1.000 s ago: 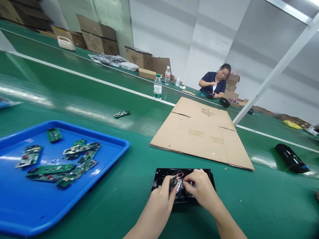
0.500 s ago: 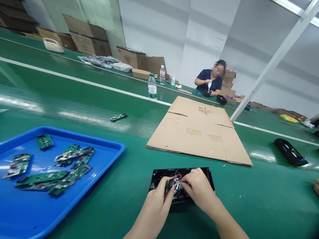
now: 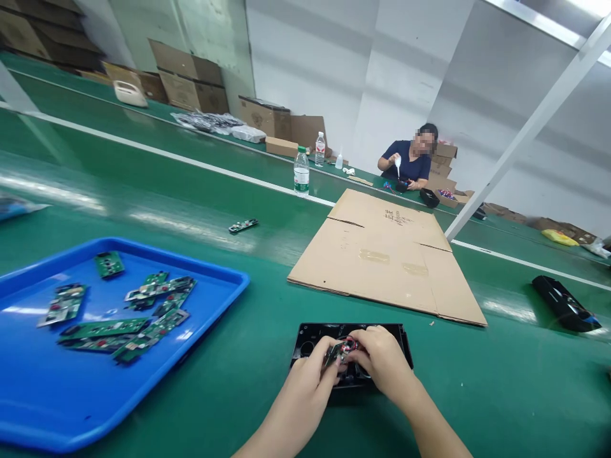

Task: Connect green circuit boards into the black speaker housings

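A black open housing (image 3: 396, 334) lies on the green table in front of me. Over its left half, my left hand (image 3: 310, 378) pinches a small circuit board (image 3: 333, 353) between thumb and fingers. Red and black wires (image 3: 350, 344) run from the board toward my right hand (image 3: 380, 356), whose thumb and fingertips are closed on them. Both hands nearly touch above the housing. The inside of the housing is partly hidden by my fingers.
A blue tray (image 3: 224, 273) with several green circuit boards (image 3: 105, 327) stands at the left. Flattened cardboard (image 3: 382, 254) lies beyond the housing, with a bottle (image 3: 301, 172) behind it. Another black housing (image 3: 563, 304) is at the right. A person (image 3: 410, 159) sits across.
The board in my left hand is tilted lower, and my right fingers have closed in on the wires beside it. The view has shifted slightly left.
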`<state>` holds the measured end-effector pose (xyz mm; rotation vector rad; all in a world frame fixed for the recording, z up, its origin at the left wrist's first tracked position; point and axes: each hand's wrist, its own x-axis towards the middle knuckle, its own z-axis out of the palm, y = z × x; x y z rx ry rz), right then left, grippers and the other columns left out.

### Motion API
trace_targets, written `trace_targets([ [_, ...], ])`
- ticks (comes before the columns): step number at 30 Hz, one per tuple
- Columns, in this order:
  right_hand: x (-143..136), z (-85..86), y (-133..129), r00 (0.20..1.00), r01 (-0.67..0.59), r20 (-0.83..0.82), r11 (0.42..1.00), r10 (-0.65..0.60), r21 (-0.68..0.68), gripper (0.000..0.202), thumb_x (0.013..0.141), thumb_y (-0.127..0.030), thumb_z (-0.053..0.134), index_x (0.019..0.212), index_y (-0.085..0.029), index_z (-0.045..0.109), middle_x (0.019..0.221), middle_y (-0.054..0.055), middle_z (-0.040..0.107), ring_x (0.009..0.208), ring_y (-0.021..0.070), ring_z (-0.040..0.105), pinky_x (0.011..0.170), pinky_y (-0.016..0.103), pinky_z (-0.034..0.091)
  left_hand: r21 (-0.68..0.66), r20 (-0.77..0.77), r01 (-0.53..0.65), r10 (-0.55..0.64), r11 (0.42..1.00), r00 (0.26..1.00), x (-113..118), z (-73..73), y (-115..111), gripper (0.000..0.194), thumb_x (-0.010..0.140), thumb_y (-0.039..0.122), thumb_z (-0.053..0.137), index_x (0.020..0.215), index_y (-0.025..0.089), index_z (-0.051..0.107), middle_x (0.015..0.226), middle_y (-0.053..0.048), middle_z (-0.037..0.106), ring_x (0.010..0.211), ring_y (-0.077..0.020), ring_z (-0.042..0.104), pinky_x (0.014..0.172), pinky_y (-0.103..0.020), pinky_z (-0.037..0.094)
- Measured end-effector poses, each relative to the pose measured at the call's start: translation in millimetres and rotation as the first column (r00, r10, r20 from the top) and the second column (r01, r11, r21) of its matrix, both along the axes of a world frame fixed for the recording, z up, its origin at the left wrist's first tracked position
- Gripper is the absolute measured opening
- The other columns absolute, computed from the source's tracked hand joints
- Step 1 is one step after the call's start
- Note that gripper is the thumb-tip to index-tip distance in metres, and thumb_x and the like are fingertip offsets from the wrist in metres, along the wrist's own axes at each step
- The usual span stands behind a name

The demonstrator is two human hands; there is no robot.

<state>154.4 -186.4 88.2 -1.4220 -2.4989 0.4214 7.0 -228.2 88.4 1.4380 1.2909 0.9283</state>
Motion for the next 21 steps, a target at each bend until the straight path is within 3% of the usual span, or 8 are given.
trace_targets([
  [2,6,7.0,0,0.999,0.016,-0.043,0.999,-0.018,-0.043,0.016,0.079,-0.02,0.059,0.096,-0.018,0.061,0.079,0.003,0.062,0.075,0.0168,0.056,0.07,0.028,0.045,0.001,-0.071,-0.011,0.011,1.0,0.997,-2,2.0,1,0.021,0.083,0.03,0.035,0.09,0.022,0.053,0.074,-0.003,0.068,0.066,-0.0194,0.065,0.059,-0.026,0.049],
  [4,17,14.4,0,0.994,0.026,-0.106,0.998,-0.032,-0.053,0.037,0.075,-0.025,0.064,0.11,-0.022,0.054,0.103,0.006,0.059,0.096,0.0185,0.054,0.083,0.031,0.044,0.0,-0.144,-0.027,0.027,1.0,0.989,-4,2.6,1,0.021,0.083,0.029,0.033,0.088,0.022,0.052,0.069,-0.003,0.067,0.059,-0.0194,0.063,0.055,-0.027,0.047],
  [6,30,17.6,2,0.995,0.012,-0.094,0.998,-0.018,-0.061,0.072,0.064,-0.036,0.073,0.127,-0.024,0.04,0.132,0.009,0.039,0.122,0.024,0.035,0.098,0.039,0.034,-0.007,-0.189,-0.046,0.044,0.999,0.981,-7,1.4,0,0.02,0.083,0.029,0.032,0.086,0.022,0.051,0.067,-0.003,0.067,0.056,-0.0195,0.062,0.052,-0.026,0.045],
  [9,40,10.0,1,0.993,-0.061,0.089,0.989,0.074,-0.135,0.108,0.047,-0.044,0.079,0.137,-0.024,0.023,0.143,0.014,0.019,0.132,0.0335,0.012,0.103,0.057,0.012,-0.013,-0.188,-0.053,0.05,0.998,0.981,-10,-0.5,-1,0.022,0.083,0.031,0.032,0.09,0.021,0.05,0.065,-0.003,0.067,0.057,-0.0204,0.064,0.05,-0.026,0.044],
  [12,40,-3.3,-6,0.976,-0.043,0.209,0.992,0.067,-0.115,0.108,0.043,-0.039,0.081,0.135,-0.024,0.027,0.139,0.015,0.029,0.128,0.0355,0.021,0.102,0.06,0.005,-0.009,-0.153,0.026,-0.027,1.0,0.988,-16,3.8,-1,0.026,0.079,0.035,0.04,0.1,0.02,0.048,0.063,-0.002,0.068,0.058,-0.0202,0.065,0.053,-0.026,0.046],
  [15,56,-11.4,-23,0.981,0.059,0.19,0.996,-0.045,-0.066,0.105,0.041,-0.037,0.078,0.134,-0.025,0.03,0.134,0.012,0.037,0.124,0.0341,0.03,0.103,0.056,0.012,0.002,-0.158,0.118,-0.116,0.993,0.981,-33,15.2,8,0.04,0.072,0.041,0.052,0.105,0.02,0.046,0.065,0.0,0.069,0.059,-0.0194,0.064,0.054,-0.025,0.047],
  [18,114,-22.6,-43,0.942,0.256,0.213,0.965,-0.261,0.05,0.096,0.044,-0.034,0.072,0.131,-0.023,0.034,0.132,0.011,0.041,0.123,0.0321,0.034,0.104,0.05,0.017,0.092,-0.317,0.074,-0.041,0.993,0.948,-64,24.9,32,0.038,0.074,0.046,0.047,0.102,0.02,0.049,0.073,-0.002,0.071,0.068,-0.0202,0.066,0.06,-0.026,0.049],
  [21,213,-44.3,-55,0.741,0.566,0.235,0.774,-0.629,0.284,0.081,0.045,-0.032,0.067,0.123,-0.025,0.045,0.118,0.011,0.055,0.109,0.0309,0.049,0.091,0.044,0.038,0.25,-0.646,0.016,0.154,0.968,0.747,-103,24.6,74,0.031,0.081,0.04,0.034,0.094,0.018,0.053,0.083,-0.007,0.071,0.079,-0.0228,0.066,0.068,-0.029,0.05],
])
